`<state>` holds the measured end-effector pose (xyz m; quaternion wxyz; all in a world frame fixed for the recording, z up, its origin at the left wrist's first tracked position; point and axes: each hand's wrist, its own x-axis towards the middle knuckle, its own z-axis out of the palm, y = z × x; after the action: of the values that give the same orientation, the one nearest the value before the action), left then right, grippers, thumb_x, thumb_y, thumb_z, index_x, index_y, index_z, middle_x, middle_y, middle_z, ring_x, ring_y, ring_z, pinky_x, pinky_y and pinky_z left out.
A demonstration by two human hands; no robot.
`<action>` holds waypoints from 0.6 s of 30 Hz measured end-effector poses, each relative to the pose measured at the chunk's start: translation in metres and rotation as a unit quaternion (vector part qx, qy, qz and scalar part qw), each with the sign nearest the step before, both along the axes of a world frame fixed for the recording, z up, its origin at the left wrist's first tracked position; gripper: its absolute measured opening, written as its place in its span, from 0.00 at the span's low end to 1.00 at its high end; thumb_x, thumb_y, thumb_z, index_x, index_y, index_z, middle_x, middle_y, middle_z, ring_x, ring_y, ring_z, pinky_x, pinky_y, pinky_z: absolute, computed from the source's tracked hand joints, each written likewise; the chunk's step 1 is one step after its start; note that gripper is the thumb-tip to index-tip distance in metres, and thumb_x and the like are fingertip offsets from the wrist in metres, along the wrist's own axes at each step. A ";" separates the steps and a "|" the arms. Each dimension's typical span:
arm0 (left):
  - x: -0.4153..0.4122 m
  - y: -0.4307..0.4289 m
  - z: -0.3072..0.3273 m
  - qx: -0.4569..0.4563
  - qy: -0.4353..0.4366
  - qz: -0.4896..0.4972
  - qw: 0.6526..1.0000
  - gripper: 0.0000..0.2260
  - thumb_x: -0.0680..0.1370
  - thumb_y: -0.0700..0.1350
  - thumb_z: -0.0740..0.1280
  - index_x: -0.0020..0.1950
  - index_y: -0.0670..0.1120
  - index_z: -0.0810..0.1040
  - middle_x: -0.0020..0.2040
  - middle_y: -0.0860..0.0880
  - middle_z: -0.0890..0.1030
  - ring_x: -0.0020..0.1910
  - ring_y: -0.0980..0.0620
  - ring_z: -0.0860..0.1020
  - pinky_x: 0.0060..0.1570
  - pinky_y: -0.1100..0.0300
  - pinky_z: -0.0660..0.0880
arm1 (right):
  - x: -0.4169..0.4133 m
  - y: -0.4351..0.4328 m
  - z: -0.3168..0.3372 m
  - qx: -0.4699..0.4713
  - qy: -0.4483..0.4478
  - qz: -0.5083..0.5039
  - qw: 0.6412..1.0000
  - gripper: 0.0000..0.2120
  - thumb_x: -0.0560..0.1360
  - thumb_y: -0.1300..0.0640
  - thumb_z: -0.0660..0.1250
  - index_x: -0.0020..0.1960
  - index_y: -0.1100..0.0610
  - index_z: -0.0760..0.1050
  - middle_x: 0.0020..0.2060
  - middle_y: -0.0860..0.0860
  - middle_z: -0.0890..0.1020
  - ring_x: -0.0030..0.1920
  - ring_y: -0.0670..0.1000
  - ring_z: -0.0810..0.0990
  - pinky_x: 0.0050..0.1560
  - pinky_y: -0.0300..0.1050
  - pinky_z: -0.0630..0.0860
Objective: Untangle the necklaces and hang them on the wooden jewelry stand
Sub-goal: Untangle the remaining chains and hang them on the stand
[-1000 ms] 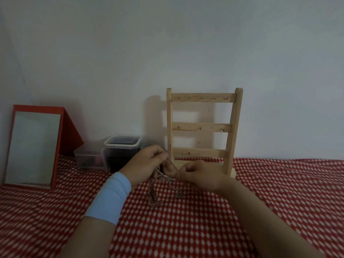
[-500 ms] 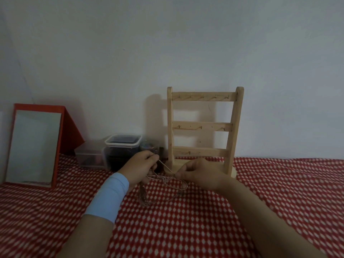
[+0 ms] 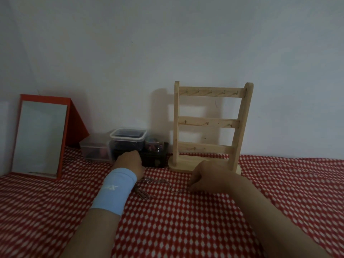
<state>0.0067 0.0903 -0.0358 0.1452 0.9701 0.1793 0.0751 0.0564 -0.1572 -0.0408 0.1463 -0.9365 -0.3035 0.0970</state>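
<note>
- right hand [image 3: 210,178]: fingers curled down onto the cloth, grip closed. It appears to pinch the free end of a thin chain at its fingertips. The light is dim, so the contact itself is not sharply resolved.
- left hand [image 3: 130,162]: seen from the back, fingers hidden beyond the knuckles. I cannot tell whether this grip holds anything. There is a pale blue wristband [image 3: 115,190] on the wrist.
- necklaces [image 3: 144,194]: lying on the worktop [image 3: 186,229], between the two hands. A bunched tangle sits just beside the left wrist, and one strand trails right toward the right hand.
- Look: fine metal links, silvery with a pinkish cast against the red-and-white patterned cloth. The tangle is denser and darker than the single strand.
- Handling (judgement): very light, limp and slippery. Thin links are likely to kink or tighten if the ends are tugged. Better to take a fingertip pinch on a loose loop close to the tangle and tease it open, with the other hand pinning the bunch flat.
- wooden jewelry stand [image 3: 208,122]: upright just behind the right hand. Three rails with small hooks, all bare, so nothing is hung yet.
- Further out: clear lidded boxes [image 3: 128,140] and a red-framed mirror [image 3: 40,136] by the wall.
</note>
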 end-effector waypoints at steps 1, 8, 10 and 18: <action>0.000 -0.008 0.002 0.022 -0.010 -0.023 0.999 0.06 0.78 0.43 0.66 0.53 0.44 0.79 0.52 0.46 0.81 0.51 0.47 0.79 0.53 0.54 0.77 | 0.000 0.000 0.001 -0.004 -0.002 0.000 1.000 0.06 0.75 0.47 0.74 0.50 0.45 0.86 0.43 0.37 0.83 0.44 0.37 0.78 0.42 0.28 0.69; -0.010 -0.069 -0.004 -0.042 0.080 -0.314 0.945 0.12 0.74 0.46 0.73 0.57 0.50 0.83 0.58 0.55 0.79 0.54 0.59 0.75 0.54 0.67 0.69 | -0.001 -0.002 0.007 -0.089 -0.015 -0.017 0.996 0.09 0.75 0.46 0.74 0.53 0.47 0.86 0.49 0.43 0.84 0.49 0.43 0.80 0.51 0.39 0.76; -0.008 -0.067 -0.009 -0.050 0.072 -0.302 0.949 0.09 0.75 0.48 0.73 0.55 0.51 0.85 0.56 0.55 0.81 0.52 0.60 0.76 0.56 0.67 0.71 | 0.001 -0.007 0.012 -0.133 -0.032 -0.045 0.990 0.09 0.72 0.47 0.75 0.50 0.50 0.86 0.47 0.45 0.84 0.49 0.46 0.81 0.54 0.44 0.80; -0.002 -0.068 -0.021 -0.062 0.031 -0.295 0.953 0.06 0.77 0.46 0.70 0.53 0.52 0.82 0.51 0.55 0.80 0.51 0.57 0.78 0.56 0.62 0.75 | 0.006 -0.028 0.028 -0.243 0.009 -0.124 0.962 0.16 0.70 0.49 0.78 0.53 0.54 0.81 0.52 0.48 0.84 0.58 0.51 0.82 0.64 0.52 0.77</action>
<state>0.0047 0.0223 -0.0565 0.2149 0.9708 -0.1061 -0.0127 0.0625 -0.1854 -0.0125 -0.0719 -0.9732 -0.1514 0.1574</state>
